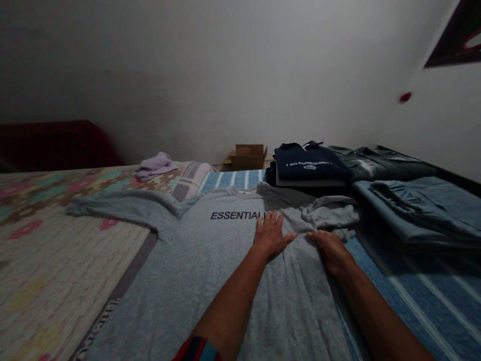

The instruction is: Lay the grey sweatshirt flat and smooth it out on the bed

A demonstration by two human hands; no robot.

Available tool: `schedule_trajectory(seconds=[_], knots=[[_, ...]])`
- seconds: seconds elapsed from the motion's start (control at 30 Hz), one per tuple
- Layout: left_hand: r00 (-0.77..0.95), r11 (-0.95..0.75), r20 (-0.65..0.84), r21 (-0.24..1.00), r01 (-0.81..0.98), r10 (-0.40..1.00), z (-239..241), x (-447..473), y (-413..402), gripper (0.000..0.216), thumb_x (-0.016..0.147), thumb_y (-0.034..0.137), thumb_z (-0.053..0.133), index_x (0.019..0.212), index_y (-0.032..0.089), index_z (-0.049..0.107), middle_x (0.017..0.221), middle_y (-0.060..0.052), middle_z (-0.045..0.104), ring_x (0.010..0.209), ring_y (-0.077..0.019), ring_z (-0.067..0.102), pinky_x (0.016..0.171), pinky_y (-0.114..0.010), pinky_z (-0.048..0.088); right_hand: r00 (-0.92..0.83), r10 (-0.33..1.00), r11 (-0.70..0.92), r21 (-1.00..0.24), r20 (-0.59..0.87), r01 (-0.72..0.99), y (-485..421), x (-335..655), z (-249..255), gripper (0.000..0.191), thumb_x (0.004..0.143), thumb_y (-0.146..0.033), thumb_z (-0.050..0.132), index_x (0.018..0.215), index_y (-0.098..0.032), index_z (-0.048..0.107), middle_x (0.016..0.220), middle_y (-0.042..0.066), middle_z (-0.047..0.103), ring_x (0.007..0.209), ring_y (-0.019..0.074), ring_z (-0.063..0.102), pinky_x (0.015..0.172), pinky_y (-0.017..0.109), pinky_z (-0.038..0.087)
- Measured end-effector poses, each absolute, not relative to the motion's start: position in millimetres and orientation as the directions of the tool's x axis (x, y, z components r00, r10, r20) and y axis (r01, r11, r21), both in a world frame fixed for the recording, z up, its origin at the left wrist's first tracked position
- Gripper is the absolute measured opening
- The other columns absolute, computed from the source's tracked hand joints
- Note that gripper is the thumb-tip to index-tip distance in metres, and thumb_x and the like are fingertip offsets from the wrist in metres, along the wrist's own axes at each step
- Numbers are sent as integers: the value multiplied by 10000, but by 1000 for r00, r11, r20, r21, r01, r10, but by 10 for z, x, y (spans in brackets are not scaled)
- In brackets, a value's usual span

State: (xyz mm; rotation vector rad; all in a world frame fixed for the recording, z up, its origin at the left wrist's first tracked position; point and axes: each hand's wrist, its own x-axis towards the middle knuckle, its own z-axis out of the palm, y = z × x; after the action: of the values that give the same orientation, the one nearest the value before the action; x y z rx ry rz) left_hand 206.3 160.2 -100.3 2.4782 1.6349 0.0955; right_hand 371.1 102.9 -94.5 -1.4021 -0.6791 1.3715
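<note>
A grey T-shirt (195,260) with dark "ESSENTIAL" lettering lies spread face up on the bed. My left hand (269,234) rests flat on its chest, fingers spread, just below the lettering. My right hand (328,248) lies palm down on the shirt's right side, fingers stretched toward the left hand. The shirt's right sleeve (330,213) is bunched up just beyond my right hand. The left sleeve (112,204) stretches out flat to the left.
A folded navy garment (310,163) tops a stack at the back. Folded grey-green and blue clothes (406,200) lie right. A lilac cloth (154,166) and pillow (191,180) sit back left. A cardboard box (248,156) stands by the wall. A floral blanket (56,250) covers the left.
</note>
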Motion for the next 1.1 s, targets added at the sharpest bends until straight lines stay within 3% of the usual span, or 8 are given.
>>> schedule_trajectory(seconds=[0.3,0.5,0.63,0.97,1.1], knots=[[425,-406,-57,207,890,904,-997,2070,1589,834,816,716,166,1428,155,240,1523,-108,145,1398,-279,47,1104,-525,56,345,873,-328,-938,-346,-111,1069,3800,-1078,336,451,-266,719,509,-213,392,434,-70,458,426,75,386,428,216,289],[499,-475,-62,221,852,865,-1024,2069,1579,728,861,647,192,1434,199,222,1526,-58,152,1401,-248,52,1109,-524,63,273,894,-365,-931,-354,-12,1057,3819,-1021,306,553,-406,708,578,-201,483,461,-63,448,394,80,359,390,229,242],[507,-485,-51,223,845,860,-1047,2075,1591,717,861,651,192,1434,221,223,1526,-40,158,1402,-236,49,1111,-516,63,346,892,-335,-940,-292,71,1066,3804,-1008,303,626,-423,642,537,-205,453,427,-80,366,394,73,306,392,232,201],[490,-464,-85,217,859,868,-995,2107,1583,725,859,652,191,1434,211,216,1531,-54,134,1401,-250,38,1101,-539,51,409,884,-325,-927,-228,185,1049,3764,-972,265,627,-370,620,496,-188,480,409,-76,354,416,77,315,402,232,212],[460,-430,-124,210,878,879,-941,2179,1512,696,874,601,231,1427,178,233,1529,-82,134,1399,-268,33,1094,-545,81,347,902,-332,-927,-256,177,979,3752,-923,255,652,-393,609,569,-156,565,452,-50,446,436,88,380,413,225,256]])
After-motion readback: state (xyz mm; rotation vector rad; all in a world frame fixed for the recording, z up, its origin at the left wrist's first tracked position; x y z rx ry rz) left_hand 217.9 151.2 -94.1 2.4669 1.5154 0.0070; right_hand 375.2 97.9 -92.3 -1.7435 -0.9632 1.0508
